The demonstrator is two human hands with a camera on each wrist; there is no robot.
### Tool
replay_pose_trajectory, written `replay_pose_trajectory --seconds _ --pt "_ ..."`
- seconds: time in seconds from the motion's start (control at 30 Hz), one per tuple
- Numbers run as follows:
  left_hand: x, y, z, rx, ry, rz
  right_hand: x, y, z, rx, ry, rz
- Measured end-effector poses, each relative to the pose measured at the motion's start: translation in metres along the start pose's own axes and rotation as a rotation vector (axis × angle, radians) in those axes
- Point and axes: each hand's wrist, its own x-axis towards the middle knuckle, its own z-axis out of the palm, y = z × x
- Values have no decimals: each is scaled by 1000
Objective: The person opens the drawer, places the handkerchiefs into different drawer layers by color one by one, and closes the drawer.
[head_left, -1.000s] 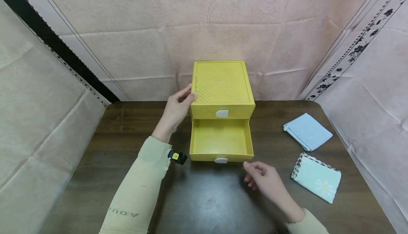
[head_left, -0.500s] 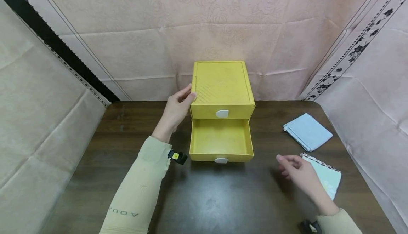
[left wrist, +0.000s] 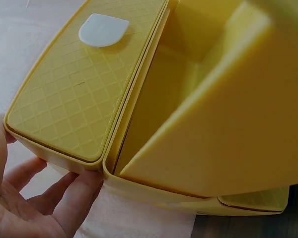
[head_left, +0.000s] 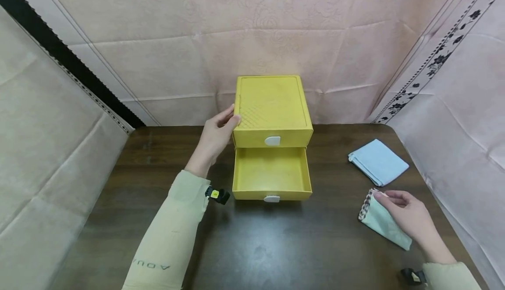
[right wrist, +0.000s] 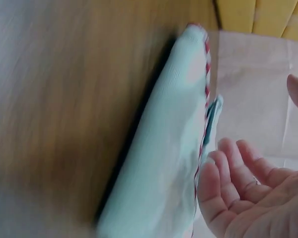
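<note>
In the head view, a yellow two-drawer box (head_left: 272, 101) stands at the back of the table, its lower drawer (head_left: 272, 173) pulled out with nothing inside. My left hand (head_left: 215, 135) rests against the box's left side, thumb near the top edge; the left wrist view shows the fingertips (left wrist: 87, 181) touching the side wall beside the white-tabbed upper drawer (left wrist: 69, 84). On the right, my right hand (head_left: 410, 215) is over a folded mint-green towel (head_left: 382, 226) with a checked border, hiding part of it. Thumb and fingers (right wrist: 211, 186) are apart at the towel's edge.
A folded light-blue cloth (head_left: 378, 162) lies just behind the mint-green towel on the dark wooden table (head_left: 252, 246). Pale patterned fabric (head_left: 221, 53) hangs behind the table and along both sides.
My right hand has moved right, from beside the pulled-out drawer to over the mint-green towel. My left hand has stayed at the box's side. The head view has shifted slightly.
</note>
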Motion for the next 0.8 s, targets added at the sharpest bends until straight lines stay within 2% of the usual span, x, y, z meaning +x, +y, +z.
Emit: replay_pose_trajectory --seconds 0.37,0.53,0.8 --pt "-2 -2 -1 -22 -2 2 2 33 -22 -178 10 135" --pt "-2 -1 1 -33 -6 3 6 38 -25 -189 -16 161" --pt "1 0 3 -23 -5 5 15 50 -29 -135 -123 205"
